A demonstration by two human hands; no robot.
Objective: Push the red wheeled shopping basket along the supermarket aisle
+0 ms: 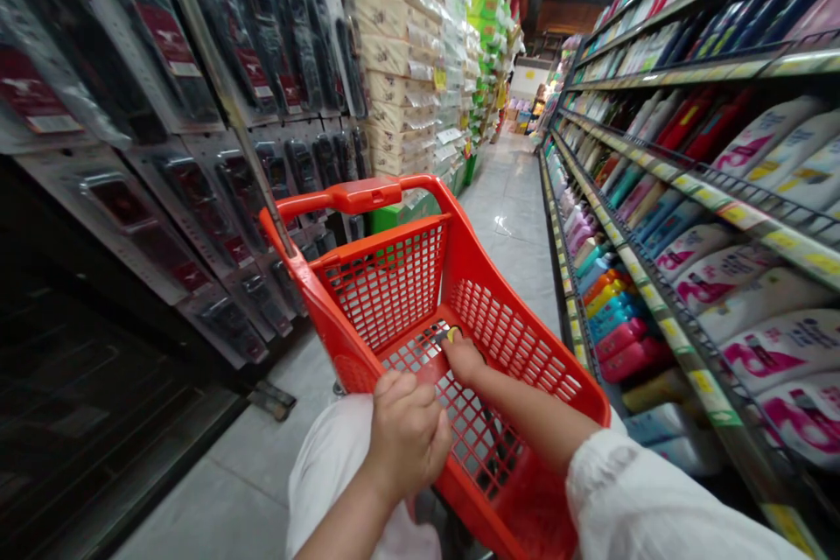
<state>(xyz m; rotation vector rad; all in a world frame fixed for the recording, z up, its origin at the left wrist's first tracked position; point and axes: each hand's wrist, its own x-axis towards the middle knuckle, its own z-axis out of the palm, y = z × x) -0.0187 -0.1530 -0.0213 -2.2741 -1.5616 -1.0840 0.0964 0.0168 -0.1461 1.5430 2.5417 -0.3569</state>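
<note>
A red plastic shopping cart [486,271] with gridded walls stands tilted across the middle of the view, its handle at the far end. My left hand [408,430] is closed round the cart's near side rim. Inside the basket, my right hand [463,357] reaches down near the bottom, fingers closed at a small black and yellow item [452,333]. Most of that item is hidden, so its kind cannot be made out. A metal pole [229,105] rises at the cart's left corner by the handle.
Packaged goods hang on a rack [190,127] at the left. Stacked wrapped packs [400,52] stand behind the cart. Shelves of bottles [754,271] run along the right. A tiled aisle [508,192] leads away between them.
</note>
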